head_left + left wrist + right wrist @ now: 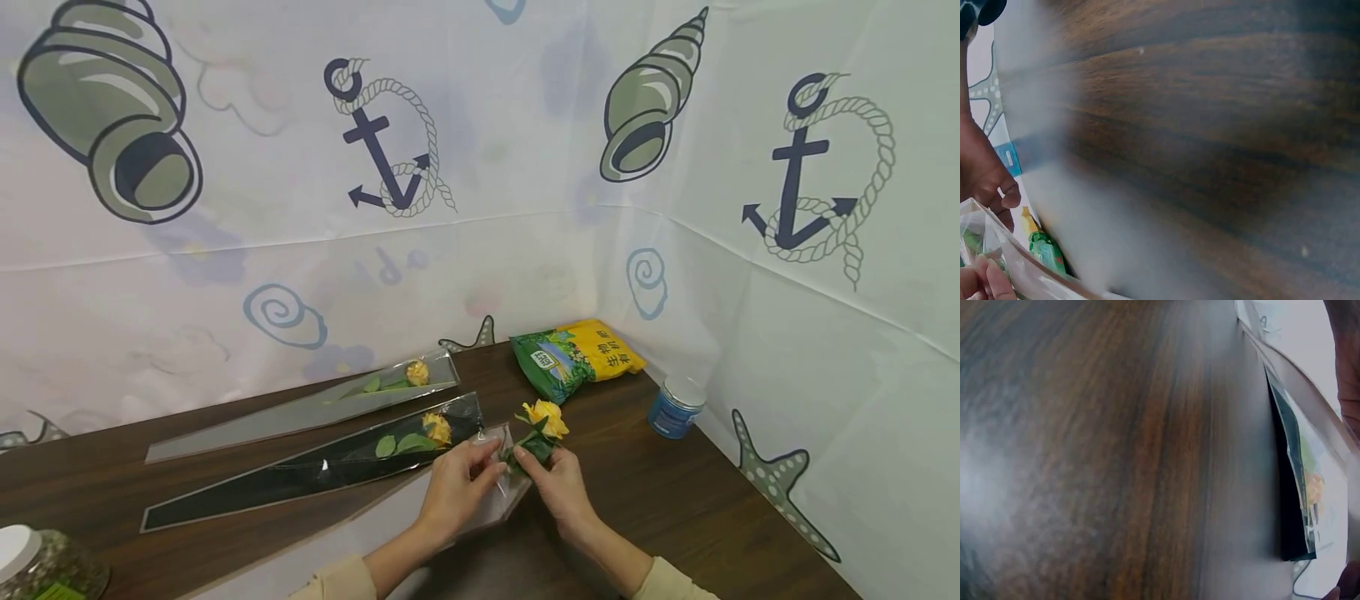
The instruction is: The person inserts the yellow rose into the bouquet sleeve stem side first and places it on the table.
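Note:
A yellow rose (547, 418) with green leaves stands at the mouth of a pale flower sleeve (375, 533), its stem partly hidden by the fingers and film. My right hand (562, 492) pinches the rose below its bloom, thumb over a leaf. With thumb and fingers, my left hand (456, 487) pinches the clear film at the sleeve's mouth. In the left wrist view, fingertips (991, 278) of the left hand are at the sleeve's edge, and the right hand (985, 172) is beyond it. The right wrist view catches little of either hand.
Behind lie a black sleeve (300, 483) and a grey sleeve (277, 421), each holding a yellow rose. A green and yellow bag (577, 354) and a blue tub (675, 408) stand at the back right. A white-lidded jar (60, 567) is at the front left.

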A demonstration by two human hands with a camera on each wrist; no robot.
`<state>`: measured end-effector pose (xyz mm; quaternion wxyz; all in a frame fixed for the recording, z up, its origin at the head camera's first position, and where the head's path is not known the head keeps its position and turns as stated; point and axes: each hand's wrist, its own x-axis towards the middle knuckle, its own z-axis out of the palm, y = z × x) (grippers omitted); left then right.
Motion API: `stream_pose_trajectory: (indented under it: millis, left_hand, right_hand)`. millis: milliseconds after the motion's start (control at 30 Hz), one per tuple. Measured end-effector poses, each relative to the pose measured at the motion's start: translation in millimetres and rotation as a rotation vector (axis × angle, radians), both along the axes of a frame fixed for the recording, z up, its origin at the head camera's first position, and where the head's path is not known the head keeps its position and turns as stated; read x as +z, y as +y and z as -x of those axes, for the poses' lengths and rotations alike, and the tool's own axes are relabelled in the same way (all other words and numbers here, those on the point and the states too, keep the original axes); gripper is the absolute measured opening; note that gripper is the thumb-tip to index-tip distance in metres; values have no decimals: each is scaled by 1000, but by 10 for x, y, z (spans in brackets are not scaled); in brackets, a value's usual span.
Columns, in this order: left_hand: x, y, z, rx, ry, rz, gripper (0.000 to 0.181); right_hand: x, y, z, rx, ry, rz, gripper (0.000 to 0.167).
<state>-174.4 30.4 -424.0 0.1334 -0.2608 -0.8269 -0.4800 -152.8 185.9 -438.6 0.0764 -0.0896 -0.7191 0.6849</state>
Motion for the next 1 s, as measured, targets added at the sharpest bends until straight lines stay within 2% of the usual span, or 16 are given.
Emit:
stream_pose_trajectory:
  millis: [233, 467, 600, 700, 833, 933, 1000]
  left_hand:
    - [-51, 10, -41, -13, -2, 2, 24]
    - [-84, 26, -82, -43, 29, -20, 25]
    - [-89, 34, -93, -49, 19, -30, 27]
    - [-94, 37, -99, -55, 8, -36, 28]
    - [-96, 39, -110, -69, 7, -45, 28]
    - [-93, 42, -114, -75, 5, -53, 28]
    - [-91, 46, -113, -74, 6, -55, 28]
  right_hand:
    - [0, 62, 15, -19, -18, 49, 52]
    - [15, 56, 38, -125, -66, 187, 32]
    - [-18, 45, 70, -178, -25, 165, 42]
    - [-34, 54, 93, -213, 46, 139, 48]
    - [-45, 90, 111, -215, 147, 137, 48]
    - [-41, 119, 127, -204, 138, 131, 48]
    - [-19, 127, 132, -199, 96, 128, 47]
